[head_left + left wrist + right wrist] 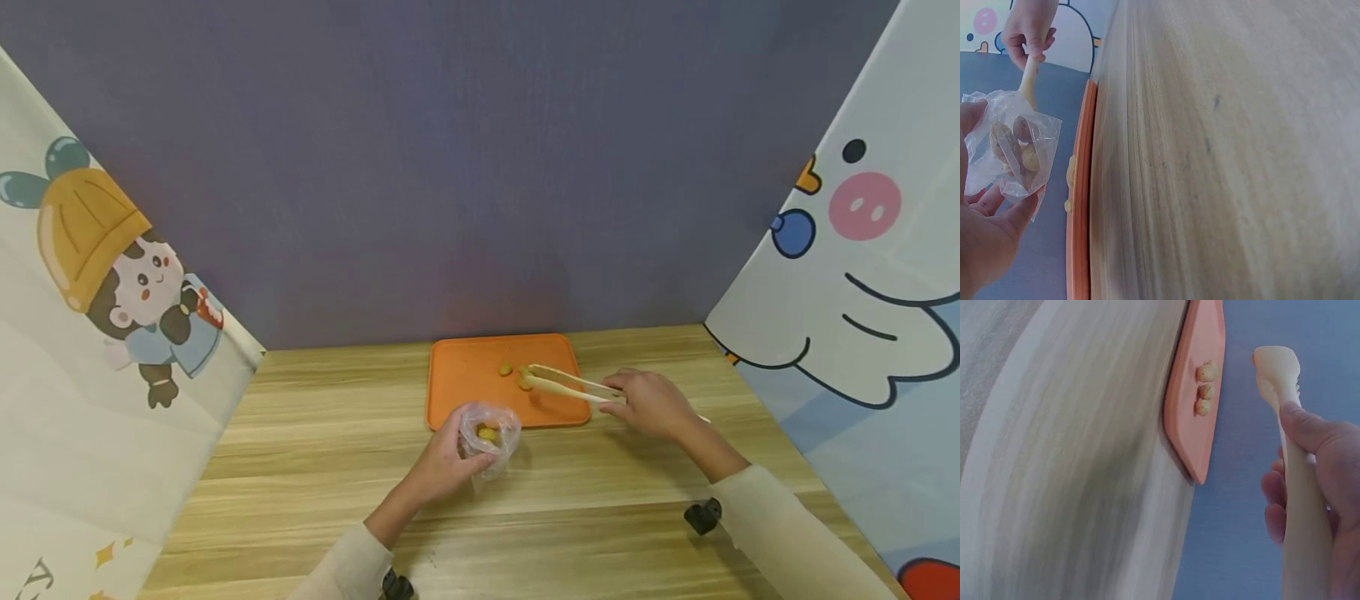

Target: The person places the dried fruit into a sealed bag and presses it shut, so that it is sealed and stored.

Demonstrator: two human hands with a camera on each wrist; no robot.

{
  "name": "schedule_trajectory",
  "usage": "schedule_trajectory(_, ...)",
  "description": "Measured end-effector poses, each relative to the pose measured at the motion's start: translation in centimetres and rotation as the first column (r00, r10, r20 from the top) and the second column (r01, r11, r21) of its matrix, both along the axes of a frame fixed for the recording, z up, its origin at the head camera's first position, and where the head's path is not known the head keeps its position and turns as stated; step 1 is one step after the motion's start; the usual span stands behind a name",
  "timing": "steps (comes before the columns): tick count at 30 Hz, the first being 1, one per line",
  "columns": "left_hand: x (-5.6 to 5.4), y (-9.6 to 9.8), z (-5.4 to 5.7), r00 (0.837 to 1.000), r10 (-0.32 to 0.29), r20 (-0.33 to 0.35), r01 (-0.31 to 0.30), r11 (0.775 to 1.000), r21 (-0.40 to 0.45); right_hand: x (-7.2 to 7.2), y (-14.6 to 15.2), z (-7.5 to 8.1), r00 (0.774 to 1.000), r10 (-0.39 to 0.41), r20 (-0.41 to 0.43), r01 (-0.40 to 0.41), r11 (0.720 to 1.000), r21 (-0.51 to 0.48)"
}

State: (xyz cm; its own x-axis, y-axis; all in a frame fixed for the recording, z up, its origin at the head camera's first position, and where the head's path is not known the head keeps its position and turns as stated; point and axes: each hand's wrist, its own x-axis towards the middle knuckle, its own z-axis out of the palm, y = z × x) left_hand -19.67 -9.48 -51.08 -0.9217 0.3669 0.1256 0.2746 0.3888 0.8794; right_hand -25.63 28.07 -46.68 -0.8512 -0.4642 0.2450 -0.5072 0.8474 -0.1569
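My left hand (441,462) holds a small clear plastic bag (507,429) by its side, mouth up, just in front of the tray's near edge. Several yellow-brown nut-like pieces (1029,156) lie inside it. My right hand (654,406) grips cream tongs (562,387), which reach left over the orange tray (461,375). In the right wrist view, three of the same lumpy pieces (1205,392) rest on the tray. The tongs' head (1277,362) shows a bit of orange-brown at its edge; whether it pinches a piece I cannot tell.
The tray lies on a wood-grain table (322,450) against a grey-blue back wall (420,183). Cartoon-printed panels (885,333) stand at both sides. A black wrist device (702,517) sits by the right sleeve.
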Motion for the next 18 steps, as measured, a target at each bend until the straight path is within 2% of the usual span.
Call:
schedule_trajectory(11, -0.3, 0.0, 0.1, 1.0, -0.005, -0.007, 0.005, 1.0, 0.015, 0.5, -0.5, 1.5, 0.999, 0.046, -0.025, -0.047, 0.999, -0.028)
schedule_trajectory(18, -0.2, -0.1, -0.1, 1.0, -0.001, -0.001, 0.001, 1.0, 0.005, 0.9, -0.9, 1.7, 0.998, 0.052, -0.02, -0.053, 0.998, -0.038)
